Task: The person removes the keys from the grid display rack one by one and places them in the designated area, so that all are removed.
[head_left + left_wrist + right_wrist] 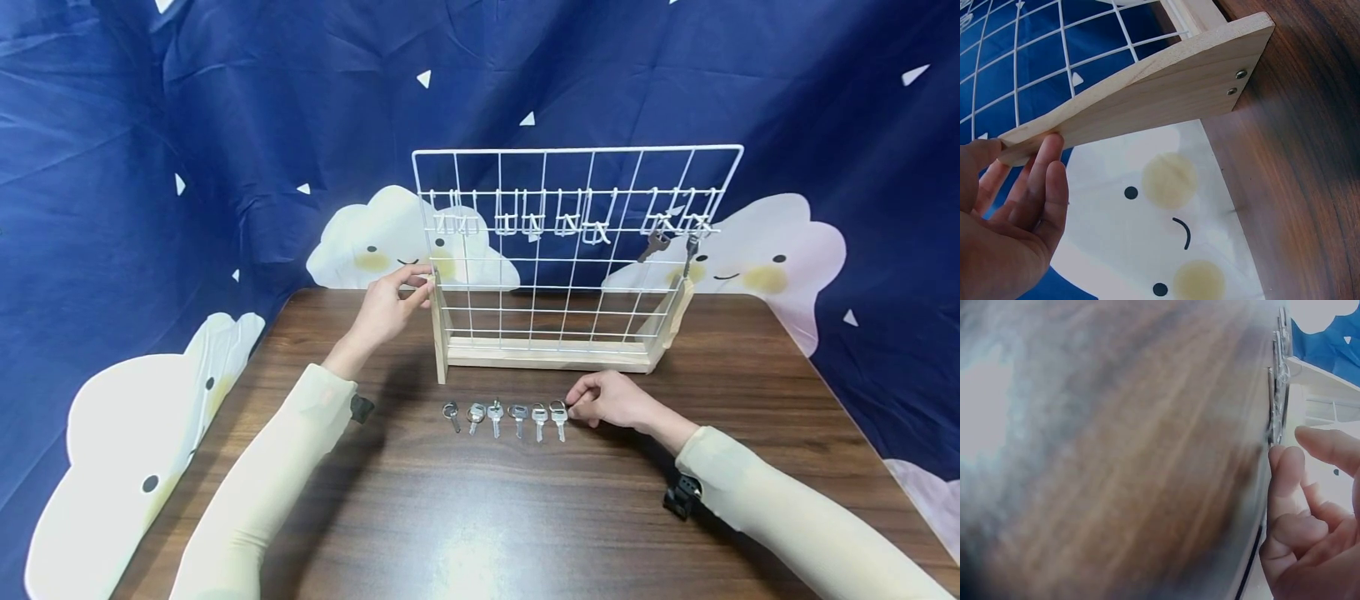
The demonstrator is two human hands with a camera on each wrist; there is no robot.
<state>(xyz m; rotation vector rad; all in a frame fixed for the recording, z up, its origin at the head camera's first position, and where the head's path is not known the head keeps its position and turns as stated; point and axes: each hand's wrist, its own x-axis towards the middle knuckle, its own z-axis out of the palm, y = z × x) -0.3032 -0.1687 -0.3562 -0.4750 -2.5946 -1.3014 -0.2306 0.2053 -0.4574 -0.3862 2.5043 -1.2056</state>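
A white wire grid rack (573,287) with wooden ends stands on the table. My left hand (390,304) holds the upper tip of its left wooden side panel (1141,97), thumb on one face and fingers on the other. Several silver keys with rings lie in a row before the rack. My right hand (611,400) is low at the row's right end, fingertips beside the rightmost key (558,419). In the right wrist view the thumb stands apart from the bent fingers (1288,472), and no key shows between them. The keys (1277,387) there appear edge-on.
White hooks (567,223) hang along the grid's upper part. A dark key (655,244) and another key (691,250) hang from the hooks at the right. Behind the brown wooden table (450,517) is a blue cloth (337,100) with clouds.
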